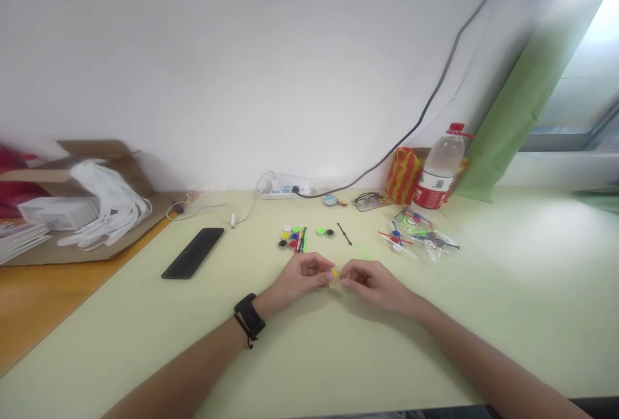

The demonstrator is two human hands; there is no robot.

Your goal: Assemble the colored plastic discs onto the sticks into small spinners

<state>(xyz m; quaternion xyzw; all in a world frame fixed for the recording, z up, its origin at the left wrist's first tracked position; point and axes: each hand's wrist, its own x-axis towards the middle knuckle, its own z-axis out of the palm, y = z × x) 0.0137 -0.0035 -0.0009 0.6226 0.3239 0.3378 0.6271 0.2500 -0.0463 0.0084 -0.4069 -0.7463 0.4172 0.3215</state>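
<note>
My left hand (309, 274), with a black watch on the wrist, pinches a small yellow plastic piece (334, 274) between thumb and fingertips. Close beside it on the right, my right hand (370, 280) has thumb and fingertips pressed together; whatever they hold is too small to make out. Beyond the hands lie several coloured round discs (286, 236) and a row of thin coloured sticks (302, 238). A green disc (320, 231) and a black disc (329, 233) sit side by side. Right of them are a black stick (343, 234) and a bright green stick (363, 252).
Clear bags with coloured sticks and discs (420, 235) lie at the right, before a large red-capped bottle (438, 171). A black phone (193, 253) rests at the left. A power strip (285, 189) stands by the wall. An open cardboard box (111, 148) holds white straps.
</note>
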